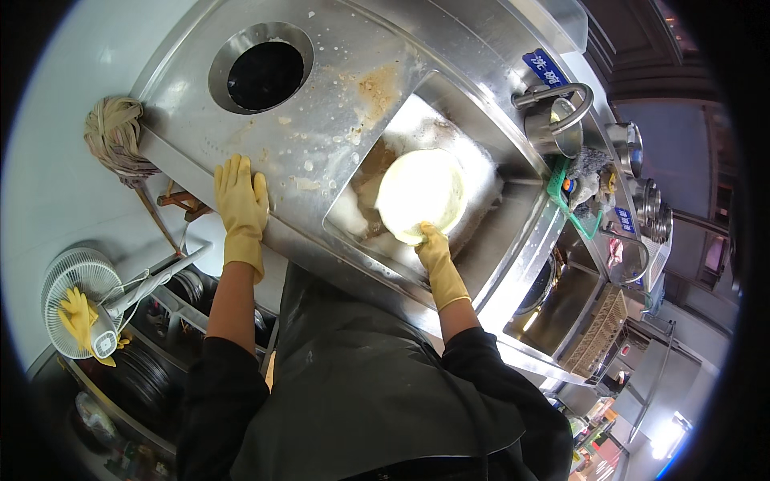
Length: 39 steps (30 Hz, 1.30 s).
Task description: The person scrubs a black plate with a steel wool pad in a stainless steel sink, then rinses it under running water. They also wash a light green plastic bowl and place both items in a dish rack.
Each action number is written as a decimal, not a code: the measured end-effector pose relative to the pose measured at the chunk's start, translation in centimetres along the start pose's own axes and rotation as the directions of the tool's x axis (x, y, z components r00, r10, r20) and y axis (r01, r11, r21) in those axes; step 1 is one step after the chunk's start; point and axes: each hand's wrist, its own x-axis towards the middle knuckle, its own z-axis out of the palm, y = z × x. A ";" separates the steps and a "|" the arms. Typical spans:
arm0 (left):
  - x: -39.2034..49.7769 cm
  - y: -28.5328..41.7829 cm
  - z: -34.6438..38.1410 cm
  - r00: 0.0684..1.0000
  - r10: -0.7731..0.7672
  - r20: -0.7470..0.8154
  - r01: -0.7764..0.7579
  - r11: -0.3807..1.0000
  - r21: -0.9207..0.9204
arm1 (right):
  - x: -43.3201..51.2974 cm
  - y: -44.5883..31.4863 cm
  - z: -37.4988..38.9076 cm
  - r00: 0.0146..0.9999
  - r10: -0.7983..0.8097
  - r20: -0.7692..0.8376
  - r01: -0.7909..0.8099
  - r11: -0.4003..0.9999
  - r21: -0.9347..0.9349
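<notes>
My right hand (438,255), in a yellow rubber glove, grips the near edge of a round, pale bowl-like vessel (421,195). Glare washes out its surface, so I cannot tell whether it is a bowl or a strainer. It is over a stainless steel sink basin (517,210) holding murky, foamy water. My left hand (242,201), gloved the same way, rests flat on the front edge of the steel counter (289,156) with nothing in it. Wet spots and a brown food stain (379,90) mark the counter between that hand and the sink.
A round waste hole (264,75) opens in the counter. Behind the sink stand a curved faucet (571,108), a steel pot (544,129) and a green basket (568,198). A second sink (550,294) lies right. A mop (114,138) and a fan (81,300) are left.
</notes>
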 end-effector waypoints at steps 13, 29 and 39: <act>0.1 0.3 -0.2 1.000 -0.012 0.020 0.012 1.000 0.024 | -3.8 -0.5 0.1 0.987 0.121 -0.106 -0.098 0.974 0.203; 0.2 0.5 -0.3 0.999 -0.046 0.027 0.046 0.999 0.003 | -5.7 -4.5 3.2 0.930 0.284 -0.232 -0.256 0.956 0.145; 0.2 0.7 -0.4 0.998 -0.048 0.036 0.048 0.999 0.002 | -5.9 -4.7 3.0 0.960 0.232 -0.157 -0.222 0.972 0.078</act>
